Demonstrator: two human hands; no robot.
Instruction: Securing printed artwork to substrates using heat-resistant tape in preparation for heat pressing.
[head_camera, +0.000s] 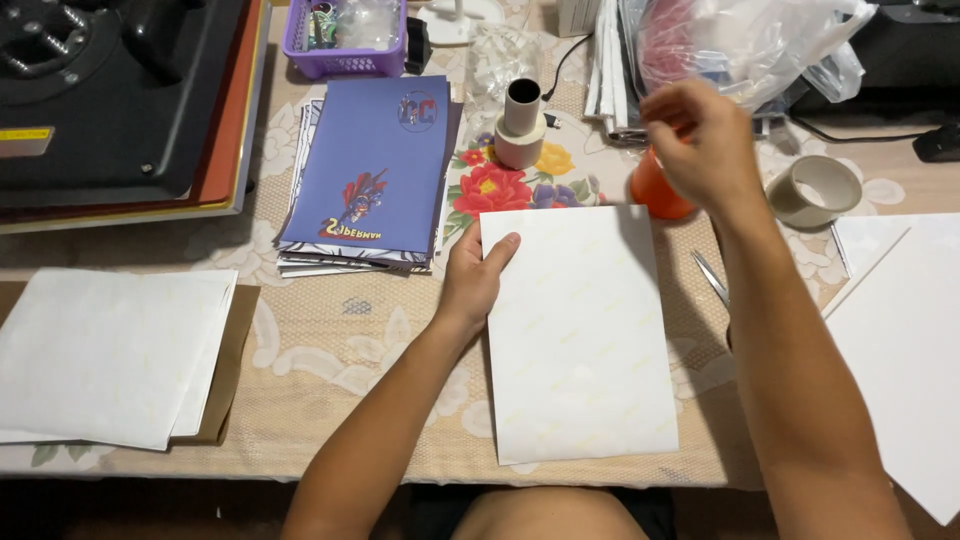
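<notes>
At the far left we see a black heat press (110, 95) cut off by the top and left edges, and below it a stack of white sheets (105, 355) running off the left edge. Next comes a blue printed cover (375, 165) topping a pile of papers, with a purple basket (345, 40) behind it, its contents too jumbled to make out. Our left hand (475, 275) lies flat, fingers loose, thumb pressing the upper left edge of the white sheet (575, 335) that lies in the middle of the table, before us. Behind it stands a roll of paper tape (520, 125). Our right hand (700, 140) hovers with fingers curled above an orange cup (655, 190), mostly hidden; we cannot tell whether it holds anything. Metal scissors (712, 278) peek out beside the forearm. A tape ring (815, 190) lies further right, under a crumpled plastic bag (750, 40).
</notes>
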